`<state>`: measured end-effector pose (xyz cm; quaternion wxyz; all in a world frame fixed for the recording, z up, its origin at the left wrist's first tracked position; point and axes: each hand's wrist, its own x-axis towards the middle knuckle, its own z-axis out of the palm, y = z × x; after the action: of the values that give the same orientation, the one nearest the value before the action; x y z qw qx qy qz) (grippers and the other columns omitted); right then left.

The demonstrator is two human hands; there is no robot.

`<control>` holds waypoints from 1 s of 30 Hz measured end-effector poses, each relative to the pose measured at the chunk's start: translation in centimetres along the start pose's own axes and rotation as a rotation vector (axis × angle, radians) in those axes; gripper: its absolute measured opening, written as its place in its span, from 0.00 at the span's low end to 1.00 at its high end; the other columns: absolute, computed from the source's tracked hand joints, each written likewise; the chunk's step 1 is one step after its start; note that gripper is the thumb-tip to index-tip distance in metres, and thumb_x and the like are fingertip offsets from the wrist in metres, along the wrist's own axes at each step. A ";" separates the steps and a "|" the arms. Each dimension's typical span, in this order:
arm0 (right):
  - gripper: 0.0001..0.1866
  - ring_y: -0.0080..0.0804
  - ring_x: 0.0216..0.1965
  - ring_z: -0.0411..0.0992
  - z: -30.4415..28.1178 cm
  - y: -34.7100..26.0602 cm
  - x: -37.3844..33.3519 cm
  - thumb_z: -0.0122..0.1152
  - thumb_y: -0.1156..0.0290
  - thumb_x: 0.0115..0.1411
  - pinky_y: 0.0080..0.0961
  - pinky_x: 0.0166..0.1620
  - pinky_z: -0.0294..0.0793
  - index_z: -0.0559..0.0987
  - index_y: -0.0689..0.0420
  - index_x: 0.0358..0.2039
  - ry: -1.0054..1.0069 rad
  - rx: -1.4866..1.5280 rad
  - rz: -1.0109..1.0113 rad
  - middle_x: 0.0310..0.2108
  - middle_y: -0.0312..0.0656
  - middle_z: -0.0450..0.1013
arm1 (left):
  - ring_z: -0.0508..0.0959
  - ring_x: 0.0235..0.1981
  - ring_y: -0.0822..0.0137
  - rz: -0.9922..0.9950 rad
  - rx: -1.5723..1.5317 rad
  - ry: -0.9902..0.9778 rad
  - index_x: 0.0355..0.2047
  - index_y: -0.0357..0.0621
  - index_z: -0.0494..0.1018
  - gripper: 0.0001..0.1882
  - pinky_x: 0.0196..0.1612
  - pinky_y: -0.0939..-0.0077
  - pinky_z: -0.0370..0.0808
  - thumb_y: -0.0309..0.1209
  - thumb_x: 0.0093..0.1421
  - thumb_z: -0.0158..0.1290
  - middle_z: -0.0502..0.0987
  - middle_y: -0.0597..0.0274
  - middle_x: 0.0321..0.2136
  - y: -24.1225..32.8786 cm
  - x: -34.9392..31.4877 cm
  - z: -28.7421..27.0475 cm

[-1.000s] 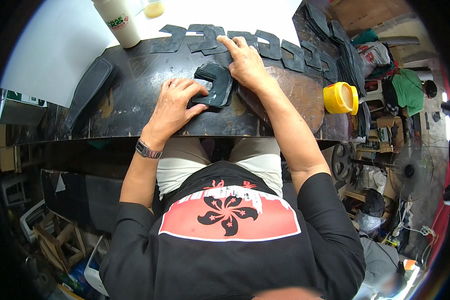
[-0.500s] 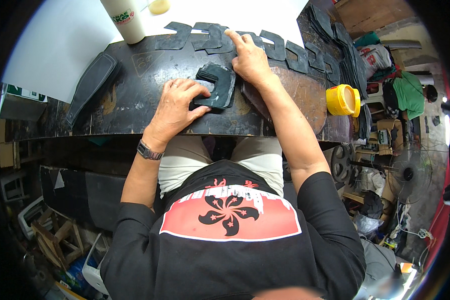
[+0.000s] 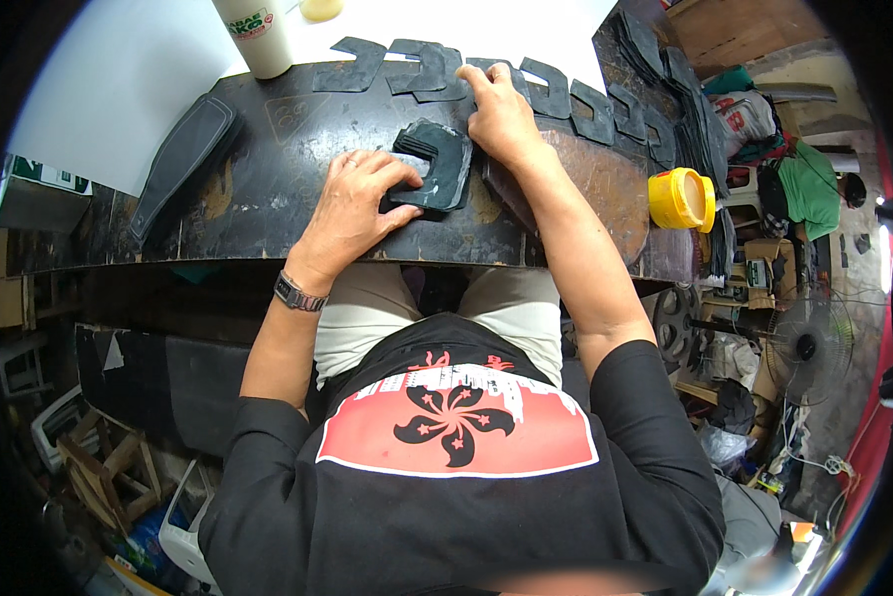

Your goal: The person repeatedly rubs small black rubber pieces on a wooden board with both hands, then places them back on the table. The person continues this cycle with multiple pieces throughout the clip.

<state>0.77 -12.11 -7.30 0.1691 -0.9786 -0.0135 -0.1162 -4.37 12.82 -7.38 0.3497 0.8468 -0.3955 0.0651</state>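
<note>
Pinching the stack (image 3: 448,177) of dark C-shaped pieces at its near left corner, thumb and fingers of the left hand (image 3: 359,207) drawn close around it. Reaching past the stack with the right hand (image 3: 504,121), fingers down at a dark piece (image 3: 485,63) beyond it (cannot tell whether gripped or merely pressed), within a row (image 3: 427,66) of similar ones. Beneath the stack, a scuffed black table (image 3: 283,204). Just right of the stack, a brown board (image 3: 600,189); farther right of it, a yellow tub (image 3: 677,199). Well left of the stack, a long black pad (image 3: 181,164). Beyond the stack, a white sheet (image 3: 486,18); beyond and to its left, a pale cup (image 3: 256,42).
</note>
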 end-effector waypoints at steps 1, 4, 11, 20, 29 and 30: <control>0.36 0.56 0.53 0.75 0.0 0.0 0.1 0.57 0.85 0.52 0.45 0.55 0.77 0.73 0.44 0.62 -0.007 -0.005 0.014 0.56 0.55 0.68 | 0.75 0.51 0.55 -0.001 0.002 0.000 0.40 0.48 0.78 0.18 0.60 0.59 0.66 0.33 0.50 0.69 0.79 0.61 0.42 0.0 0.0 0.0; 0.37 0.54 0.53 0.75 0.0 -0.2 0.0 0.58 0.85 0.51 0.46 0.54 0.77 0.73 0.43 0.62 0.046 -0.142 -0.048 0.55 0.54 0.69 | 0.75 0.51 0.54 0.002 0.000 0.004 0.40 0.48 0.78 0.18 0.60 0.59 0.66 0.33 0.50 0.69 0.79 0.61 0.42 0.0 0.0 0.1; 0.40 0.52 0.54 0.72 -1.0 0.1 -0.1 0.55 0.85 0.51 0.45 0.54 0.74 0.70 0.40 0.65 0.064 -0.122 -0.013 0.54 0.51 0.72 | 0.75 0.50 0.54 0.001 0.001 0.005 0.40 0.47 0.78 0.17 0.60 0.59 0.66 0.33 0.50 0.69 0.79 0.61 0.42 -0.1 0.0 0.2; 0.39 0.50 0.55 0.69 -0.8 0.2 -2.1 0.55 0.83 0.51 0.43 0.55 0.70 0.68 0.45 0.66 0.436 -0.229 -0.233 0.52 0.49 0.72 | 0.75 0.50 0.54 0.036 -0.005 0.012 0.41 0.50 0.78 0.18 0.59 0.58 0.66 0.34 0.50 0.70 0.79 0.61 0.42 -0.5 -0.3 0.1; 0.36 0.56 0.53 0.73 -0.6 -0.7 -3.0 0.58 0.80 0.53 0.48 0.58 0.72 0.68 0.49 0.66 0.225 0.148 -0.058 0.53 0.55 0.72 | 0.75 0.50 0.54 0.034 -0.023 0.035 0.41 0.50 0.78 0.18 0.59 0.58 0.66 0.34 0.51 0.69 0.78 0.60 0.42 -0.4 -0.4 0.2; 0.36 0.57 0.53 0.74 -0.6 -0.9 -3.0 0.57 0.80 0.54 0.49 0.58 0.72 0.68 0.50 0.66 0.248 0.149 -0.085 0.53 0.56 0.72 | 0.75 0.50 0.55 0.022 -0.020 0.020 0.41 0.50 0.78 0.18 0.60 0.57 0.66 0.34 0.50 0.69 0.78 0.60 0.42 -0.3 -0.5 0.2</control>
<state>-2.32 -11.44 -7.13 0.2368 -0.9400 -0.0423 -0.2420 -4.45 13.15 -7.86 0.3615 0.8380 -0.4021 0.0734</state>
